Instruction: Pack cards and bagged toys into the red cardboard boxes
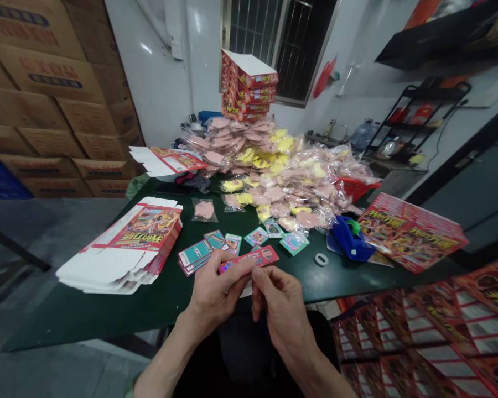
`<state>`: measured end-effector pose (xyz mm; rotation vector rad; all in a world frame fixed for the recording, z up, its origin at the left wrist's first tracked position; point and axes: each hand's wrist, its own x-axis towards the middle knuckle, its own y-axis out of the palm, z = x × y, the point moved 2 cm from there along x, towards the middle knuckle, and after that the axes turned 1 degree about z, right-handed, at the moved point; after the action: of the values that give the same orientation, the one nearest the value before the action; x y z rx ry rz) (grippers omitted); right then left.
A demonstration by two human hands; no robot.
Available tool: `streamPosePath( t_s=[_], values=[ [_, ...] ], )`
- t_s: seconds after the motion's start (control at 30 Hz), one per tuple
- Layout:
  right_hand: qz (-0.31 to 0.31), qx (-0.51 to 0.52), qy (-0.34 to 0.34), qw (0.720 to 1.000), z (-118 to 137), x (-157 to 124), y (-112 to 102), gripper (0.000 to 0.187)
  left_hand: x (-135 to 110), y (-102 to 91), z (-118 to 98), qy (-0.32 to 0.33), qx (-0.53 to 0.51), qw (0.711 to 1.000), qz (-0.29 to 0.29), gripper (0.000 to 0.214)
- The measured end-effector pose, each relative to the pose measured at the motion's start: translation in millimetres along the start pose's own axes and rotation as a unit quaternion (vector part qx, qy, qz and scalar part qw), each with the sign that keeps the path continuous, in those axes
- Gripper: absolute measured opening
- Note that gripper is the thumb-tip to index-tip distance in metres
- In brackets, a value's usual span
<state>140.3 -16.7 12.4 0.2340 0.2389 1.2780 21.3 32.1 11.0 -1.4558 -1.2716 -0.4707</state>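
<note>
Left grip [213, 293] and right grip [279, 312] pinching a red card strip [262, 256], printed cards [195, 255] just beyond, bagged pink-and-yellow pile [274, 188] behind

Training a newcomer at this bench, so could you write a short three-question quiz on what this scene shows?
1. Multiple choice: what lies in a stack on the green table, left of the hands?
A) flat printed box blanks
B) glass bottles
C) folded towels

2. True or false: the white ring lies to the right of the blue tape dispenser.

3. Short answer: what is the thumb of the left hand pressing on?

Key: 1. A; 2. False, the ring lies to its left; 3. the red printed card.
</note>
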Motion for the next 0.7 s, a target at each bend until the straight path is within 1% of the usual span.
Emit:
streamPosePath(
  t_s=[0.07,0.13,0.2,0.27,0.37,0.43,0.47,0.5,0.57,0.63,0.67,0.7],
  values=[
    [0.002,0.011,0.007,1.000,-1.5,1.4,1.1,0.040,0.3,-2.5,1.0,0.011,0.005,1.000,0.026,0.035],
    [-0.002,0.017,0.011,1.000,-4.6,3.6,1.7,0.041,1.0,-4.1,0.6,0.000,-0.021,0.999,0.045,0.039],
    [-0.012,0.014,0.014,1.000,-11.8,7.1,1.7,0.042,3.0,-3.1,-0.4,-0.017,-0.061,0.997,0.042,0.038],
    [-0.029,0.002,0.031,0.999,-25.7,11.4,0.5,0.045,6.9,0.6,-0.2,-0.031,-0.069,0.997,0.002,0.032],
    [-0.034,-0.031,0.092,0.995,-56.5,17.1,-3.8,0.052,13.7,4.9,4.7,-0.061,-0.020,0.994,-0.093,0.019],
    [-0.025,-0.048,0.123,0.991,-74.3,19.2,-8.2,0.054,15.2,2.8,9.8,-0.093,-0.005,0.988,-0.126,0.016],
    [-0.025,-0.056,0.128,0.990,-79.4,20.0,-10.8,0.054,13.9,-0.3,12.7,-0.116,-0.007,0.984,-0.138,0.015],
    [-0.030,-0.061,0.119,0.990,-81.2,20.7,-13.7,0.055,10.8,-4.4,15.7,-0.147,-0.012,0.977,-0.153,0.014],
    [-0.045,-0.062,0.065,0.995,-74.0,23.4,-20.6,0.054,-1.1,-14.1,22.2,-0.223,-0.035,0.951,-0.210,0.013],
    [-0.038,-0.065,-0.014,0.997,-54.9,29.0,-28.7,0.048,-18.7,-21.0,28.5,-0.296,-0.101,0.910,-0.271,0.013],
    [-0.025,-0.080,-0.050,0.995,-42.5,33.2,-33.1,0.041,-28.2,-22.7,31.5,-0.326,-0.149,0.890,-0.283,0.016],
    [-0.009,-0.114,-0.085,0.990,-29.1,38.1,-37.4,0.033,-37.4,-23.6,34.0,-0.355,-0.193,0.873,-0.274,0.019]
  ],
)
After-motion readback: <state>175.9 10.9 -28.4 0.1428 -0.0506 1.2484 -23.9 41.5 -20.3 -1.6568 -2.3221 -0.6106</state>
